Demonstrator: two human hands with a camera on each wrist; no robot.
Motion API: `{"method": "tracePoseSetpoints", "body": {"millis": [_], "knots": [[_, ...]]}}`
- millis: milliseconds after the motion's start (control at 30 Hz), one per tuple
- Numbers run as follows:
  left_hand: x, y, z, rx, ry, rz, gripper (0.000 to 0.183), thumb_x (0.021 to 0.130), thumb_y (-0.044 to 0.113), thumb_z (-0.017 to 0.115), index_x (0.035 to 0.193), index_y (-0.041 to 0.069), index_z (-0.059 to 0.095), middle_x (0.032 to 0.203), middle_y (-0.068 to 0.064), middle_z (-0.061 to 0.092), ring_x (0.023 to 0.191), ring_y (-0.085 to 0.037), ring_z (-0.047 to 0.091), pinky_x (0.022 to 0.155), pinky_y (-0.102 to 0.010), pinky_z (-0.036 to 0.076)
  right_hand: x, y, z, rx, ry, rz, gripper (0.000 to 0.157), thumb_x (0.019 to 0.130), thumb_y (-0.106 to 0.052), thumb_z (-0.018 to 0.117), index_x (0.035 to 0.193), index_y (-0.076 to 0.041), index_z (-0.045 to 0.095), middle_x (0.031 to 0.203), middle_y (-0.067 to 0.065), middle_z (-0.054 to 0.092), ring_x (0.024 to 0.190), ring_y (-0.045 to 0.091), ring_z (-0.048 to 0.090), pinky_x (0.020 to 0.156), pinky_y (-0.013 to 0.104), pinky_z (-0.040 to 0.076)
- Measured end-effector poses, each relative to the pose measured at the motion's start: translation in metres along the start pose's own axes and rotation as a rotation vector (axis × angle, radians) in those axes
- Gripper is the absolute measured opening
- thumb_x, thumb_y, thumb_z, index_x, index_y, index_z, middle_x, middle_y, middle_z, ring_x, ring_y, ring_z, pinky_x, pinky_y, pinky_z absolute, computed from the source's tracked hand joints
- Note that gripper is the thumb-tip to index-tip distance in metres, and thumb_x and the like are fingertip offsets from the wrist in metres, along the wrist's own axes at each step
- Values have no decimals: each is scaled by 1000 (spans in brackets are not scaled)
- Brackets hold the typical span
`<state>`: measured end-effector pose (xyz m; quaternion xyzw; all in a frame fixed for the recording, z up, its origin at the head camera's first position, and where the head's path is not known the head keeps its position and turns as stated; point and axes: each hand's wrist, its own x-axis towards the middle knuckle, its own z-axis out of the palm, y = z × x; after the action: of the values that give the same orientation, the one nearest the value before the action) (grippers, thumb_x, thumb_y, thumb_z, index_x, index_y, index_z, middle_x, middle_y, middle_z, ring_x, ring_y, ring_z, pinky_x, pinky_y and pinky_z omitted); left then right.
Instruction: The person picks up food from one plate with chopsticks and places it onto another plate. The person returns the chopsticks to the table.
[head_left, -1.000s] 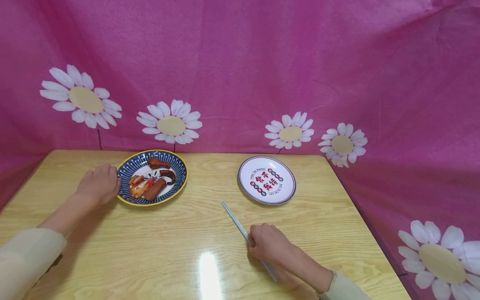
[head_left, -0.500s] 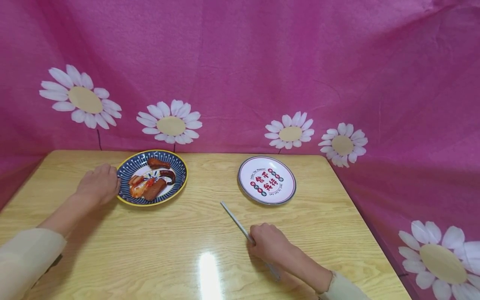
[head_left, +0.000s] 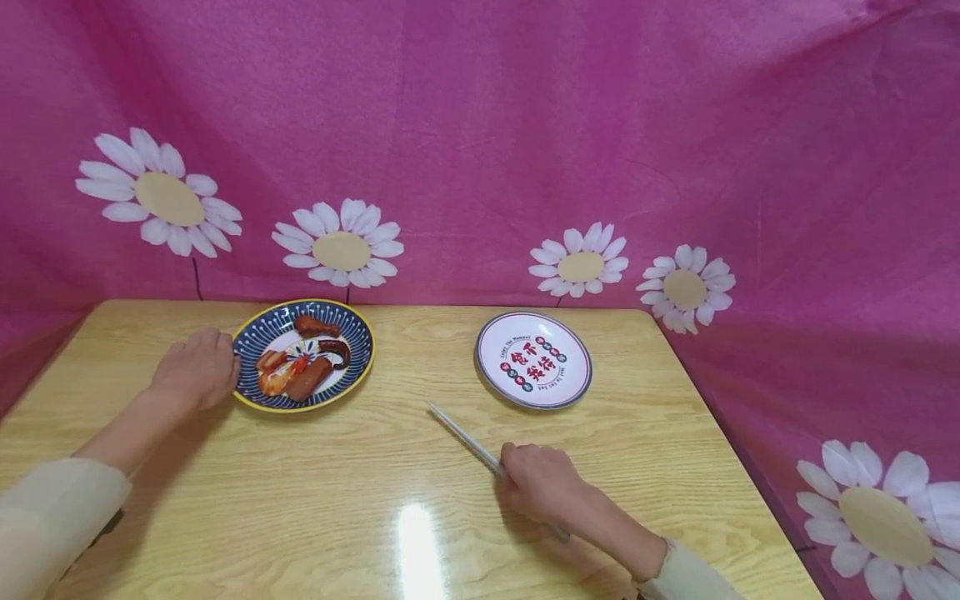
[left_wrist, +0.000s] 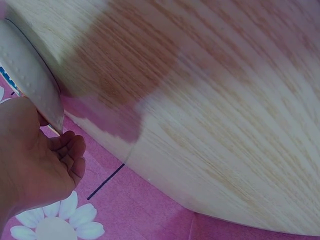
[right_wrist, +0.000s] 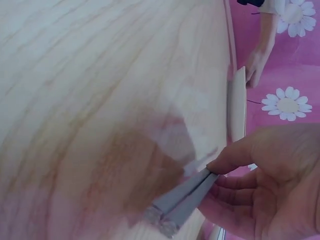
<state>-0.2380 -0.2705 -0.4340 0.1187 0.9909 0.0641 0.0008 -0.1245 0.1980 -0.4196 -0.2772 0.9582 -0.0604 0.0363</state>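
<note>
My left hand (head_left: pixel 197 367) pinches the left rim of a blue patterned plate (head_left: pixel 251 342) with a yellow edge. In the left wrist view the plate's pale underside (left_wrist: pixel 32 65) shows, with the thumb over the rim and the fingers curled below. On the plate lie a drumstick (head_left: pixel 315 327), a dark curved piece (head_left: pixel 337 351), a brown slab of food (head_left: pixel 309 380) and reddish-orange pieces (head_left: pixel 279 379). My right hand (head_left: pixel 543 483) grips a pair of grey chopsticks (head_left: pixel 461 437) around their middle, tips toward the far left. Their square thick ends (right_wrist: pixel 182 205) sit side by side in the right wrist view.
A white plate (head_left: pixel 555 392) with red and green lettering stands at the back right of the wooden table (head_left: pixel 300 500). A pink cloth (head_left: pixel 465 142) printed with white daisies hangs right behind the table's far edge and along its right side.
The chopsticks' tips have swung a little to the left and their rear ends to the right, as my right hand turned slightly. My left hand and both plates stay in place.
</note>
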Motion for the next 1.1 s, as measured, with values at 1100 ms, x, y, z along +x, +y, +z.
{"method": "tracePoseSetpoints", "body": {"millis": [1100], "knots": [[0,0,-1,4,7,3,33,97,12,43,103,-21,45,99,-34,48,99,-51,50,83,-64,42,17,0,-19,321,116,-16,18,86,-3,62,99,-10,73,74,-12,64,62,1,55,57,23,47]]}}
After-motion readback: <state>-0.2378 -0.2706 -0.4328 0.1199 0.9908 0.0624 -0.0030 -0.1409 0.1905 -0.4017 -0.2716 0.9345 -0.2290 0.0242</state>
